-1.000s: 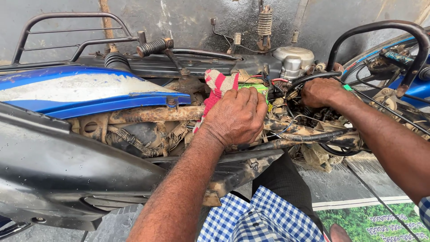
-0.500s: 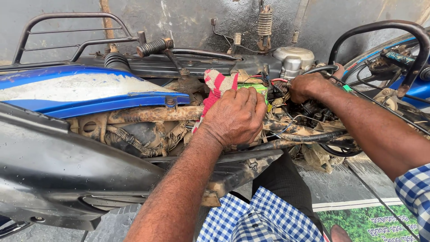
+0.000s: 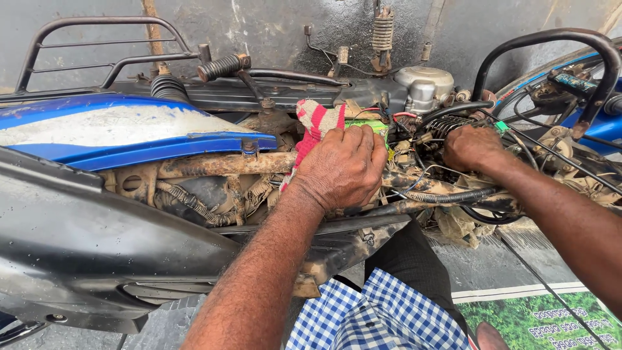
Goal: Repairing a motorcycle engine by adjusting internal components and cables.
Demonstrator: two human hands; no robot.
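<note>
Red-and-white rag [image 3: 315,127] under our left hand [image 3: 343,167], pressed on muddy motorcycle frame [image 3: 220,165] at frame centre, palm flat, fingers curled over cloth. Our right hand [image 3: 472,146] shifted left since before, now buried in wiring [image 3: 447,188]; grip unclear.

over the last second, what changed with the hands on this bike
The right hand slid a little left and deeper into the wires beside the engine top; its checked sleeve dropped out of view. The left hand stayed pressed on the red and white rag over the rusty frame tube. Nothing was picked up or let go.
</note>
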